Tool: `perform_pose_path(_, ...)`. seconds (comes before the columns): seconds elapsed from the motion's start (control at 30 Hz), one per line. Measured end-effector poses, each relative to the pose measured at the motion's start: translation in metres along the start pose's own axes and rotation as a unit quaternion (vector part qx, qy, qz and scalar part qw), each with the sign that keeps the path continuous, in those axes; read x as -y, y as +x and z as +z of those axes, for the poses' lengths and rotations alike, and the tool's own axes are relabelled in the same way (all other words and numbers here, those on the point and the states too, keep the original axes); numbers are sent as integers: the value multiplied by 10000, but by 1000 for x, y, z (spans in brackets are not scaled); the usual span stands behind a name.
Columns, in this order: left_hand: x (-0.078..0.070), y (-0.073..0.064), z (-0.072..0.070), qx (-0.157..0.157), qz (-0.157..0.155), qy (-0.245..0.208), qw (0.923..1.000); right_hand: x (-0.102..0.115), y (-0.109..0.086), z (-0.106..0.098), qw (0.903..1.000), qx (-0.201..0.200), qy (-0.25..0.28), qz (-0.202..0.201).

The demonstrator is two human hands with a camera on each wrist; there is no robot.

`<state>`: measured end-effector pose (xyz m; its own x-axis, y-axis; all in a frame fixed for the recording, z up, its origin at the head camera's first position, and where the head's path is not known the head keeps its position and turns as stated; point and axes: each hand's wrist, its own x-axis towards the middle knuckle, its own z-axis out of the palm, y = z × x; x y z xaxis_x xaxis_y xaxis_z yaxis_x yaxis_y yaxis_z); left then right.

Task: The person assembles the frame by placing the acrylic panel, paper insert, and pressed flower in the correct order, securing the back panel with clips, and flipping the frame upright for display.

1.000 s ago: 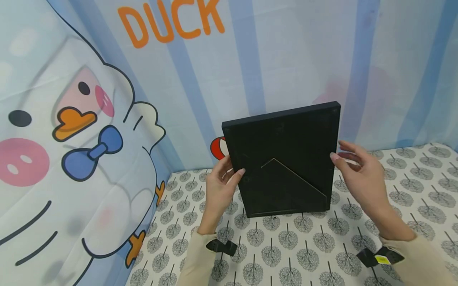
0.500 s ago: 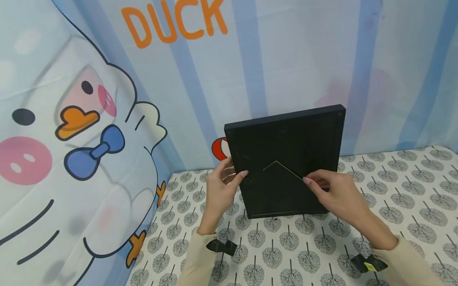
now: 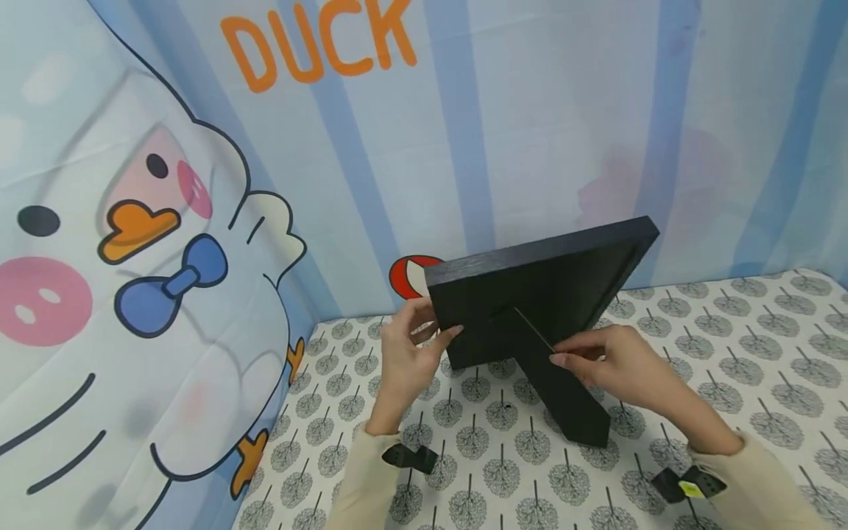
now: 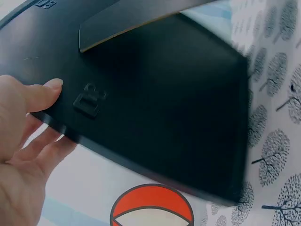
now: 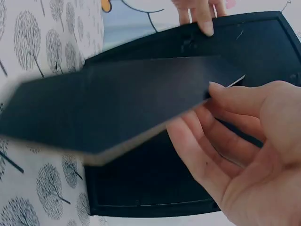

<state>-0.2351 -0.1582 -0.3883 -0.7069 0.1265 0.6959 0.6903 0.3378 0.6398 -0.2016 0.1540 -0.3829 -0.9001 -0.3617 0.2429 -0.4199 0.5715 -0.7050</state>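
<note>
A black picture frame [image 3: 477, 316] shows its back to me in the head view, its top leaning toward me. My left hand [image 3: 414, 361] grips its left edge, thumb on the back panel and fingers behind. The stand leg [image 3: 563, 397] is swung out from the back and slants down toward the tablecloth. My right hand [image 3: 616, 364] pinches the edge of that leg between thumb and fingers. In the right wrist view the leg [image 5: 117, 103] stands well apart from the back panel. A raised hanger mark [image 4: 89, 100] shows near my left thumb. The picture side is hidden.
A white tablecloth [image 3: 503, 471] with a tree print lies under the frame. Behind it hangs a blue striped fabric backdrop [image 3: 550, 132], close beyond the far edge. At the left the cloth wall shows a large printed duck [image 3: 199, 368].
My right hand has moved from the frame's right side to the leg and pulled it out from the back. The frame has tipped, its lower edge rising away from me.
</note>
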Motion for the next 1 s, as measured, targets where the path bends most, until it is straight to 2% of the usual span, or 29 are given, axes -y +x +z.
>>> perform_pose_path(0.1, 2, -1, 3, -113, 470, 472, 9977, 0, 1, 0, 9986, 439, 287, 10)
perform_pose_path(0.2, 3, -1, 5, -167, 860, 691, 9938, -1, 2, 0, 9969, 649, 449, -29)
perform_pose_path(0.3, 3, -1, 7, -127, 1102, 770, 9908, -4, 3, -1, 9950, 810, 590, -26)
perform_pose_path(0.43, 6, -2, 7, -4, 1211, 822, 9892, -7, 3, -3, 9931, 976, 636, -109)
perform_pose_path(0.6, 12, -5, 5, 214, 1082, 741, 9911, -7, 2, -3, 9916, 1117, 644, -64)
perform_pose_path(0.77, 13, -5, 1, 488, 518, 375, 9968, -6, 3, -3, 9898, 1215, 747, 27)
perform_pose_path(0.9, 14, -4, -1, 676, 247, 187, 9972, -2, -1, -10, 9937, 1051, 365, -102)
perform_pose_path(1.0, 18, -4, -4, 898, -2, 132, 9959, 8, -8, -23, 9971, 683, -183, -292)
